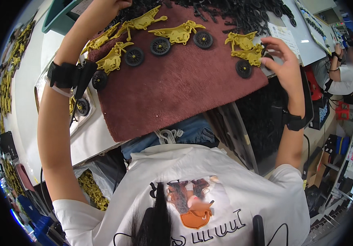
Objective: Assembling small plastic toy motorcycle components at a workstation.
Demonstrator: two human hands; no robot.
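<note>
On the right of the dark red cloth (176,86), my right hand (283,61) curls its thumb and fingers round a dark wheel at the end of a yellow plastic toy motorbike frame (246,53). A black spoked wheel (244,69) sits at that frame's other end. My left hand (113,6) reaches to the far left beside a heap of black parts; the top edge cuts it off, so its grip is hidden. Nearby lie a yellow frame with two wheels (178,33), another wheeled yellow frame (111,59) and a yellow frame without visible wheels (143,20).
Black plastic parts (246,16) heap along the far side. A teal bin (61,16) stands far left. White paper (285,37) lies at far right. More yellow parts fill a plastic bag (92,188) below the table. Another person (344,74) sits off to the right.
</note>
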